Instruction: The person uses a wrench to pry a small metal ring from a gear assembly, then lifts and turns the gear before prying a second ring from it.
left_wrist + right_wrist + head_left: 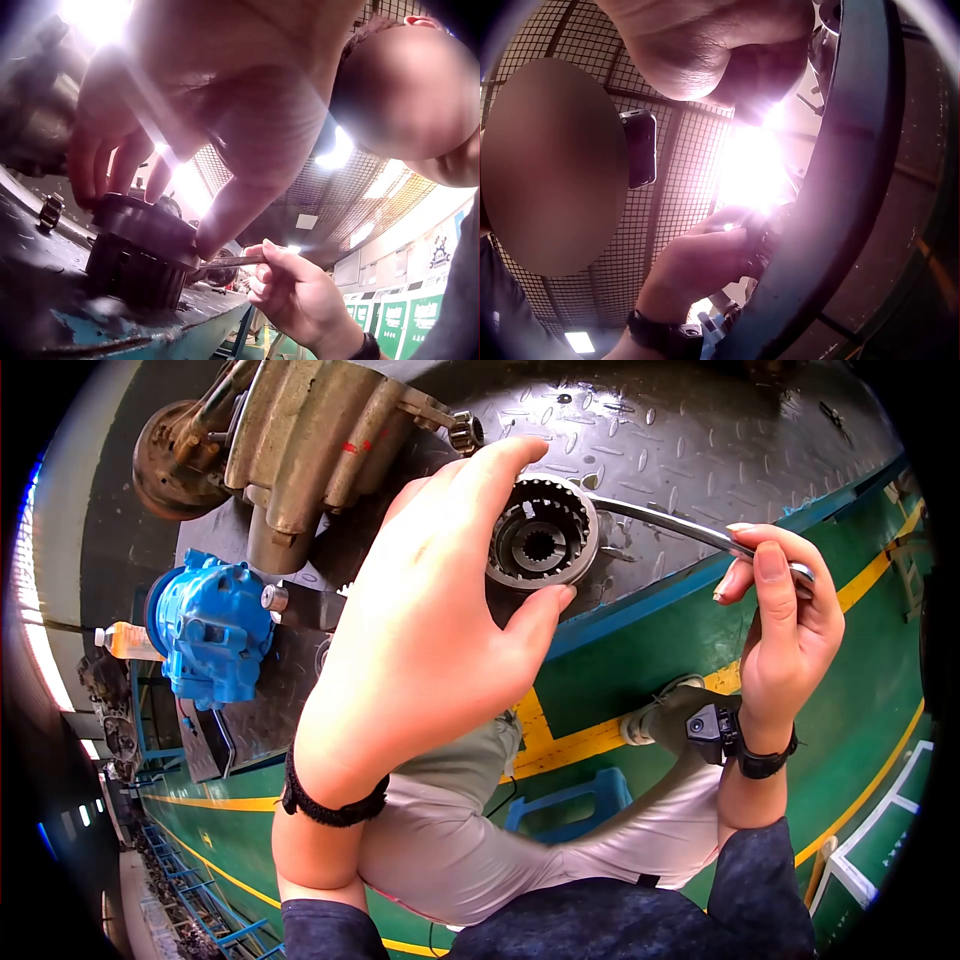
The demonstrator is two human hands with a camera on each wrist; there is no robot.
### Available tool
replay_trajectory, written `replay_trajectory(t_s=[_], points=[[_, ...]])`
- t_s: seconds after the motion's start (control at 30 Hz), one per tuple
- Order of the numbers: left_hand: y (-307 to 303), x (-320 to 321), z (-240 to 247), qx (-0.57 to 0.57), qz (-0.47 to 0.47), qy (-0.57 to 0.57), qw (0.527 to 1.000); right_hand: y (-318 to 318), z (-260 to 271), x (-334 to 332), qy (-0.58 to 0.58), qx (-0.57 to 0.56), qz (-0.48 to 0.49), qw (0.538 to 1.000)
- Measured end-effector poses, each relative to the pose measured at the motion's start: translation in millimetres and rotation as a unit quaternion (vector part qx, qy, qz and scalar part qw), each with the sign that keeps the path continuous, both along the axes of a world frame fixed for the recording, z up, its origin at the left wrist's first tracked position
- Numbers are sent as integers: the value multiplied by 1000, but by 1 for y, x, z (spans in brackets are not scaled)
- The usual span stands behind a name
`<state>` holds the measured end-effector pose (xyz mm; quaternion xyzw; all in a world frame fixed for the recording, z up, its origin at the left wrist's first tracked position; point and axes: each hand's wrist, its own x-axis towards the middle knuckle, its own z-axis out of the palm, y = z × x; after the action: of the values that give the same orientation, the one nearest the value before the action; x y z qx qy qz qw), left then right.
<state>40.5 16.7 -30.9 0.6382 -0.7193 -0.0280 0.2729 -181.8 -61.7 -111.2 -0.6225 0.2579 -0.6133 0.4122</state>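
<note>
A round metal gear drum (575, 565) with inner teeth and a splined centre stands at the bench edge. My left hand (420, 590) spans it, thumb on the near side and fingers on the far side. In the left wrist view, those fingertips grip the upper ring of the ribbed drum (139, 259). My right hand (785, 610) holds a slim shiny metal bar (680, 528) between thumb and fingers, its far end at the drum's side. Glare in the right wrist view hides much around the left hand (705, 270).
A large metal housing (310, 440) with a protruding splined shaft stands at the back left of the treadplate bench (660, 460). Farther left are a blue compressor-like unit (215, 625) and an orange bottle (130, 641). A blue stool (570, 810) stands on the green floor below.
</note>
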Motion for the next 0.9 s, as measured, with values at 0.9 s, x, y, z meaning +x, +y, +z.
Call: replay_trajectory(t_s=[0.9], points=[[0, 3, -5, -11, -5, 27, 1000, -4, 1, -4, 2, -12, 4, 1000]])
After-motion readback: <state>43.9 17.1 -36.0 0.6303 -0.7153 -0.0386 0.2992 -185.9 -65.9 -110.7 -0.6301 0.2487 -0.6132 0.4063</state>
